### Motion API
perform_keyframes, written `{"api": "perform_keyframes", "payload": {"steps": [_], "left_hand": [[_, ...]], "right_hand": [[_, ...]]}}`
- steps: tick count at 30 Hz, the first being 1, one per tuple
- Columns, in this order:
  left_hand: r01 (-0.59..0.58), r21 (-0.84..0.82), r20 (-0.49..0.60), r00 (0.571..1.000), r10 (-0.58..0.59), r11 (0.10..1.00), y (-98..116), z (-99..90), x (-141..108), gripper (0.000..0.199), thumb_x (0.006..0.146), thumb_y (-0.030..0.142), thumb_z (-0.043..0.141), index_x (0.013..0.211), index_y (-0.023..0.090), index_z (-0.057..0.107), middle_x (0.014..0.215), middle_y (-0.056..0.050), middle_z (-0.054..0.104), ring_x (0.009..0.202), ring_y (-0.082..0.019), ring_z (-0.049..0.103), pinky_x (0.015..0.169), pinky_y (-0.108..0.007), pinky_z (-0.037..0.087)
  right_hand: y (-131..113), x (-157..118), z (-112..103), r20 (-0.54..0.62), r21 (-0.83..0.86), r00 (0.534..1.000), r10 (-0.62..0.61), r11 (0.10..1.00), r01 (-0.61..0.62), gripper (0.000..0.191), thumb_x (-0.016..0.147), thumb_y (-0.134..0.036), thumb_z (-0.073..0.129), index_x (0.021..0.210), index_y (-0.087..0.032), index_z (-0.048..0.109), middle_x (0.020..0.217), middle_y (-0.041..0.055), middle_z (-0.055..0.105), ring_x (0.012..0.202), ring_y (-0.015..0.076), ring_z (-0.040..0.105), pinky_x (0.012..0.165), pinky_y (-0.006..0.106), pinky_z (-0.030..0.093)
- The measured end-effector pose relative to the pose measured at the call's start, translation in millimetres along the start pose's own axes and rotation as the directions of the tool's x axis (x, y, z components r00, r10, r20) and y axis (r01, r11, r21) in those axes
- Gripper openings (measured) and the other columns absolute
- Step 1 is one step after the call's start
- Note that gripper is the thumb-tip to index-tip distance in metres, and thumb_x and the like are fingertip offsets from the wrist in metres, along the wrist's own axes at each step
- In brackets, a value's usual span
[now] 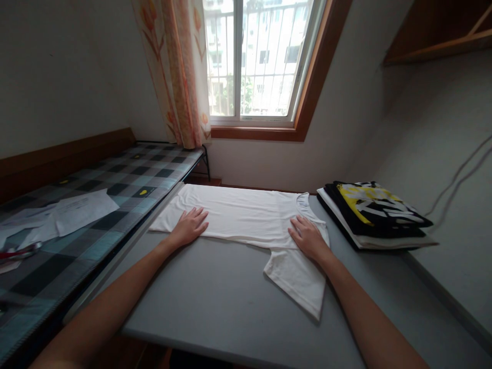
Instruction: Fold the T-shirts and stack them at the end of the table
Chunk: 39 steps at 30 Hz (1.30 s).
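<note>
A white T-shirt point(242, 212) lies flat across the table, its neckline to the right and its hem to the left. One short sleeve point(302, 282) points toward me; the far sleeve is not visible. My left hand point(189, 225) rests palm down on the shirt's near edge toward the hem, fingers spread. Near the collar, my right hand point(308, 237) lies flat on the shoulder area, its fingers stretched out. Both hands touch the cloth without gripping it.
A stack of folded clothes point(378, 215) sits at the table's right, against the wall. Left of the grey table point(215, 297) stands a bed with a checked cover point(96, 177) and loose papers point(77, 212). Behind are a curtain point(184, 77) and a barred window point(265, 61).
</note>
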<state>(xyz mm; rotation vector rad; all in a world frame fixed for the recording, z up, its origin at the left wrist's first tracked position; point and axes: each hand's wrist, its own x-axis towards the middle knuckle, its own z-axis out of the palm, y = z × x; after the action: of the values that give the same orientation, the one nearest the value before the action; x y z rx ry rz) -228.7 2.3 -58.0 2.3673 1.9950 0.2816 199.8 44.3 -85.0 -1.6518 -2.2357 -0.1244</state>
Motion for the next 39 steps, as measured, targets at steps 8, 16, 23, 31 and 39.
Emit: {"api": "perform_keyframes", "payload": {"steps": [8,16,23,31,39], "left_hand": [[-0.004,0.008,0.010,1.000,0.004,1.000,-0.3,0.3,0.0,0.056,0.095,0.048,0.033,0.144,0.023,0.043,0.155,-0.009,0.034,0.144,-0.031,0.026,0.114,-0.054,0.021],[-0.002,0.011,0.014,1.000,0.002,1.000,1.4,-1.5,-0.6,0.056,0.095,0.047,0.033,0.144,0.023,0.043,0.155,-0.009,0.034,0.144,-0.031,0.026,0.115,-0.054,0.020],[0.002,0.009,0.005,1.000,-0.002,1.000,1.0,0.0,-0.2,0.055,0.095,0.047,0.033,0.144,0.024,0.043,0.155,-0.008,0.035,0.144,-0.031,0.025,0.114,-0.054,0.021],[-0.001,0.004,0.003,1.000,0.001,1.000,1.3,-0.7,-0.6,0.055,0.095,0.046,0.034,0.144,0.024,0.044,0.154,-0.008,0.035,0.144,-0.030,0.026,0.114,-0.054,0.021],[0.002,0.005,0.009,1.000,-0.002,1.000,3.0,-2.5,-1.0,0.055,0.095,0.047,0.034,0.144,0.024,0.043,0.154,-0.009,0.035,0.143,-0.031,0.027,0.114,-0.054,0.022]], "right_hand": [[0.2,0.0,0.7,0.009,0.002,1.000,0.012,1.000,-0.012,0.046,0.093,-0.039,0.038,0.126,-0.016,0.060,0.140,0.0156,0.052,0.131,0.0291,0.044,0.108,0.046,0.035],[-2.7,0.2,-1.4,-0.001,0.008,1.000,0.005,1.000,-0.005,0.045,0.093,-0.038,0.038,0.124,-0.015,0.061,0.139,0.0166,0.053,0.131,0.0303,0.045,0.108,0.048,0.034],[-1.6,-0.3,-1.8,0.001,-0.002,1.000,-0.004,1.000,0.004,0.044,0.093,-0.039,0.039,0.124,-0.018,0.061,0.138,0.0146,0.054,0.130,0.0289,0.045,0.107,0.045,0.035],[-1.4,-0.1,-2.6,0.013,-0.012,1.000,-0.010,1.000,0.010,0.045,0.094,-0.039,0.037,0.125,-0.016,0.061,0.139,0.0158,0.053,0.130,0.0291,0.045,0.107,0.045,0.036],[0.3,0.0,0.5,0.005,-0.002,1.000,-0.001,1.000,0.001,0.045,0.093,-0.039,0.039,0.126,-0.017,0.060,0.140,0.0150,0.053,0.131,0.0293,0.045,0.107,0.047,0.035]]}}
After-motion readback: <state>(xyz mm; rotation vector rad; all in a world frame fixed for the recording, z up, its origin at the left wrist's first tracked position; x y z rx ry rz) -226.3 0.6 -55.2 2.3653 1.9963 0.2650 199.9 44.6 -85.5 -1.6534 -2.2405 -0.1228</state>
